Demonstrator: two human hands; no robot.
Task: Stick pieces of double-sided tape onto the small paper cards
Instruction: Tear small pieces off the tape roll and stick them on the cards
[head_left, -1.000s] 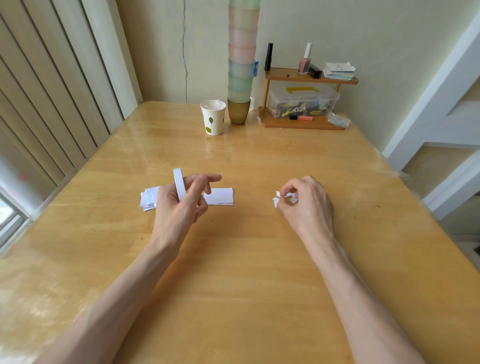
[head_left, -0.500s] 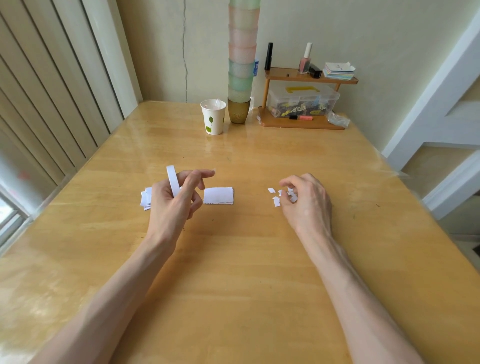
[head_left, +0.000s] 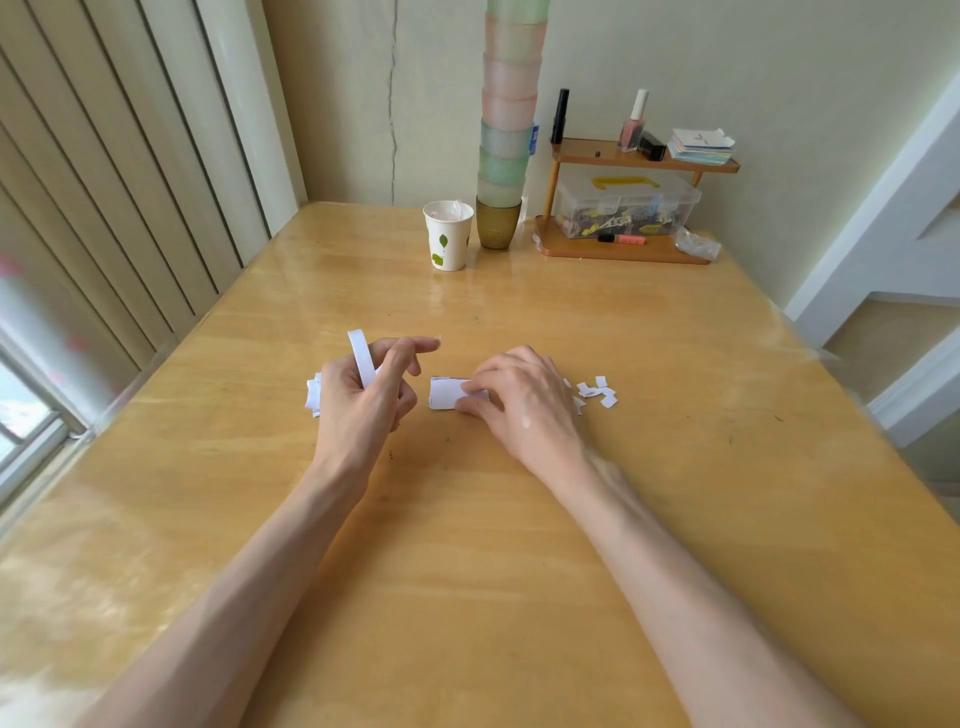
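Left hand (head_left: 363, 410) grips the white tape strip (head_left: 360, 358), loop standing upright. Right hand (head_left: 524, 410) pinches the right end of the card stack (head_left: 445, 393), flat on the tabletop (head_left: 467, 545). Small white scraps (head_left: 597, 392) lie just right of it. Paper cup (head_left: 448, 241) far back.

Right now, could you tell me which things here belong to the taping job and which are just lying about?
Job: tape roll in left hand; paper cards pinched by right hand; white scraps.
Lying about: paper cup; stacked cups; wooden shelf; plastic box.
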